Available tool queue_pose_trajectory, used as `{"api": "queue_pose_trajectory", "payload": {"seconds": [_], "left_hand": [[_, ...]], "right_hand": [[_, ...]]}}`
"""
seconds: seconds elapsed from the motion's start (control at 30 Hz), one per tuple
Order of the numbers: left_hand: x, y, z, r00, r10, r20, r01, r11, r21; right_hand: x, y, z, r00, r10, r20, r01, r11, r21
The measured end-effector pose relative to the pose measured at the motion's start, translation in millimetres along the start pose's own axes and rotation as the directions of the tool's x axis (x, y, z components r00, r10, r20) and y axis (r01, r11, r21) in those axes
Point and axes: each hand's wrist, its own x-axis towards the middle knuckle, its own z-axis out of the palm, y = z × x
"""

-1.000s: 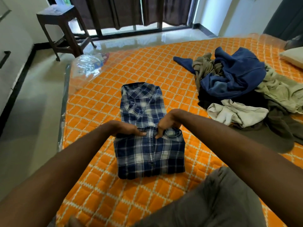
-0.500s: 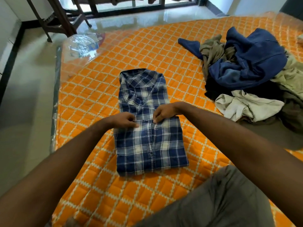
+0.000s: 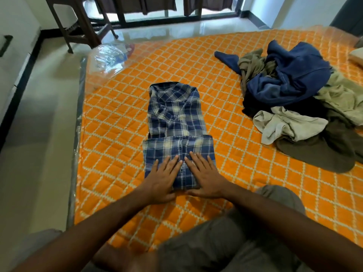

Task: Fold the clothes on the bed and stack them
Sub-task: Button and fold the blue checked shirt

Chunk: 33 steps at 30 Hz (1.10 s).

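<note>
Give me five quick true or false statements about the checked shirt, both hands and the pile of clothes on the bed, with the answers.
1. Both hands, left hand and right hand, press flat on the checked shirt. True.
2. The shirt is red. False: blue and white checks.
3. The pile of clothes lies right of the shirt. True.
4. The shirt sits on top of the pile. False: it lies apart, on the orange bed cover.
5. The right hand pinches the collar. False: it lies flat on the near fold.

Orange quilted bed (image 3: 121, 118), plaid shirt (image 3: 176, 122) lying centre, clothes heap (image 3: 298, 99) at right
</note>
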Motion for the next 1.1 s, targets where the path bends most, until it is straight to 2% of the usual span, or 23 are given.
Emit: {"api": "queue_pose_trajectory", "payload": {"seconds": [0.1, 0.27, 0.37, 0.47, 0.57, 0.7, 0.77, 0.87, 0.97, 1.1], "left_hand": [[-1, 2, 7, 1.000, -0.018, -0.010, 0.019, 0.998, 0.053], [2, 11, 0, 0.992, -0.102, 0.070, 0.096, 0.993, 0.073], [1, 13, -16, 0.979, -0.106, 0.172, 0.108, 0.994, -0.003], [-6, 11, -46, 0.960, -0.055, 0.276, 0.105, 0.980, -0.170], [-20, 17, -85, 0.939, 0.051, 0.340, 0.095, 0.912, -0.399], [-41, 36, -116, 0.916, 0.110, 0.387, 0.166, 0.773, -0.612], [-48, 39, -119, 0.874, 0.114, 0.472, 0.268, 0.696, -0.666], [-55, 35, -121, 0.799, 0.083, 0.596, 0.422, 0.629, -0.653], [-54, 25, -129, 0.767, 0.100, 0.634, 0.433, 0.649, -0.625], [-37, 3, -145, 0.830, 0.101, 0.549, 0.324, 0.714, -0.621]], "right_hand": [[4, -4, 1, 1.000, 0.001, 0.027, 0.001, 0.998, -0.070], [8, -16, -10, 0.994, 0.074, 0.076, -0.062, 0.987, -0.146], [7, -18, -25, 0.987, 0.078, 0.140, -0.065, 0.994, -0.093], [4, -17, -51, 0.952, 0.066, 0.298, -0.070, 0.998, 0.005], [1, -25, -85, 0.896, 0.021, 0.444, -0.065, 0.994, 0.086], [-7, -42, -118, 0.786, -0.026, 0.618, -0.131, 0.970, 0.207], [-13, -44, -123, 0.745, -0.012, 0.667, -0.188, 0.955, 0.227], [-24, -44, -125, 0.687, -0.025, 0.726, -0.308, 0.895, 0.323], [-27, -43, -136, 0.667, -0.048, 0.744, -0.346, 0.864, 0.365], [-10, -34, -162, 0.720, -0.010, 0.694, -0.249, 0.929, 0.272]]}}
